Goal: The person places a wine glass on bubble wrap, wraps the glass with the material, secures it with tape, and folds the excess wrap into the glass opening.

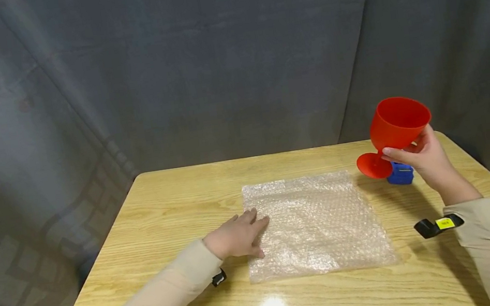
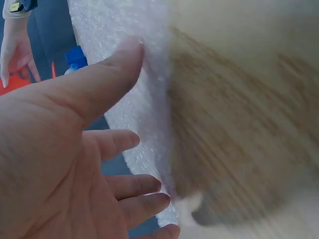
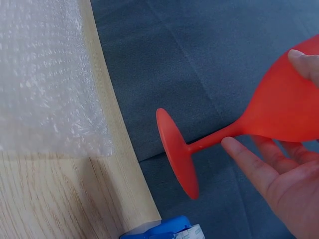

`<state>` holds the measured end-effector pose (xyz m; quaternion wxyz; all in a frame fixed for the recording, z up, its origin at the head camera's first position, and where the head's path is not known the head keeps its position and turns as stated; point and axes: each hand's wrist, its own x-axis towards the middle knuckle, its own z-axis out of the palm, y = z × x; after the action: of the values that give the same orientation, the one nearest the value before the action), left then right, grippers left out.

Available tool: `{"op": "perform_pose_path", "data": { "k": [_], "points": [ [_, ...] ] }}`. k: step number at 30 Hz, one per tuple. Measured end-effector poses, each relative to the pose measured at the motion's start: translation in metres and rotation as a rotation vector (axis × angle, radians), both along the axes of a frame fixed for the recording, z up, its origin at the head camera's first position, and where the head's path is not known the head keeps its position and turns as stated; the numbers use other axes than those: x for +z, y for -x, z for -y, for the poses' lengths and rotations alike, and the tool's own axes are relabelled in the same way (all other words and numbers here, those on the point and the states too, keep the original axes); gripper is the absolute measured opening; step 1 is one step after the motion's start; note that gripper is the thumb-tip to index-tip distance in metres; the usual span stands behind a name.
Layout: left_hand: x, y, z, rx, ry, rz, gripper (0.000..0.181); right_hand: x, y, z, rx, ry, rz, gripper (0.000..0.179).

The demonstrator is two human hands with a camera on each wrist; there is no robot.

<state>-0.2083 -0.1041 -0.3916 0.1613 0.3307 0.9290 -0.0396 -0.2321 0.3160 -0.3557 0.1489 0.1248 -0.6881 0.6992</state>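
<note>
A red goblet (image 1: 398, 123) is held up over the table's right side by my right hand (image 1: 429, 161). Its bowl tilts and its round foot points left. In the right wrist view, the fingers wrap the goblet's bowl (image 3: 284, 104) near the stem. My left hand (image 1: 238, 235) lies with spread fingers on the left edge of a sheet of bubble wrap (image 1: 316, 226), which is flat on the table. Seen from the left wrist, the thumb and fingertips of the left hand (image 2: 94, 149) reach over the bubble wrap's edge (image 2: 154, 99).
A blue object (image 1: 400, 174), partly hidden behind the goblet and right hand, stands on the wooden table (image 1: 177, 204) right of the bubble wrap. A grey curtain (image 1: 224, 72) hangs behind the table. Both wrists wear small black cameras.
</note>
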Motion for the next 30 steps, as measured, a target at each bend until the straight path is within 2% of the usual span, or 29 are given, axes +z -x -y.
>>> {"op": "perform_pose_path", "data": {
  "k": [6, 14, 25, 30],
  "points": [
    [-0.004, -0.002, 0.001, 0.031, -0.019, 0.046, 0.087, 0.001, -0.004, 0.006, -0.01, -0.034, 0.012, 0.072],
    [-0.002, 0.001, 0.003, 0.045, -0.02, 0.079, 0.088, -0.002, -0.009, 0.011, -0.01, -0.044, 0.008, 0.072],
    [-0.003, 0.0, 0.0, 0.044, 0.018, 0.057, 0.089, -0.003, -0.003, 0.013, 0.005, -0.021, 0.011, 0.073],
    [-0.002, 0.001, 0.002, 0.029, 0.024, 0.046, 0.089, -0.002, 0.0, 0.015, -0.012, -0.049, 0.015, 0.073]
  ]
}}
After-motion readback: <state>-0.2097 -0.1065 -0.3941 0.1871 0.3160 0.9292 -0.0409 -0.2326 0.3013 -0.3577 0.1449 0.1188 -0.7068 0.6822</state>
